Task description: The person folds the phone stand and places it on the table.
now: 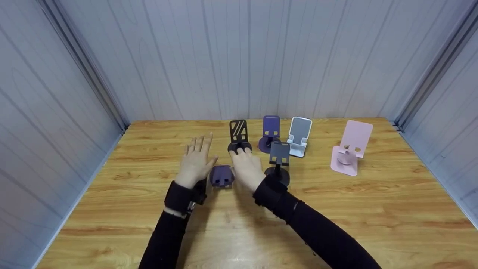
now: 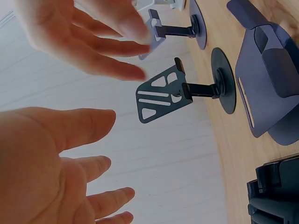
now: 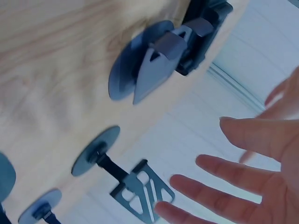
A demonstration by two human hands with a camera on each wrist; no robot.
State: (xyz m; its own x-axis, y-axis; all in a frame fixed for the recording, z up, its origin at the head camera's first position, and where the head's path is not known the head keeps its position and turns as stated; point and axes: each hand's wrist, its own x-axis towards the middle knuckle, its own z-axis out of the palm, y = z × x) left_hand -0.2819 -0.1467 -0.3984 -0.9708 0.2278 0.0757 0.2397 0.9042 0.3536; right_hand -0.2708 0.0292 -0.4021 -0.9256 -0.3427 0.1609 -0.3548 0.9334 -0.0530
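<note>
My left hand (image 1: 196,160) is held over the table with fingers straight and the thumb spread toward the right. To its right is a folded purple phone stand (image 1: 222,175), lying low between my two hands. My right hand (image 1: 247,167) is on the other side of that stand, its fingers loosely extended and overlapping the base of a black slotted phone stand (image 1: 238,130) in the head view. In the right wrist view, nothing is between the thumb and fingers (image 3: 224,172) of the right hand. The left wrist view shows both hands raised above the folded purple stand (image 2: 266,70).
Right of my right hand stands a dark grey phone stand (image 1: 279,153). Behind it are an upright purple stand (image 1: 271,125) and a white-and-grey one (image 1: 300,130). Farther right is a pink stand (image 1: 356,136). Pale panel walls (image 1: 239,59) border the wooden table (image 1: 298,231).
</note>
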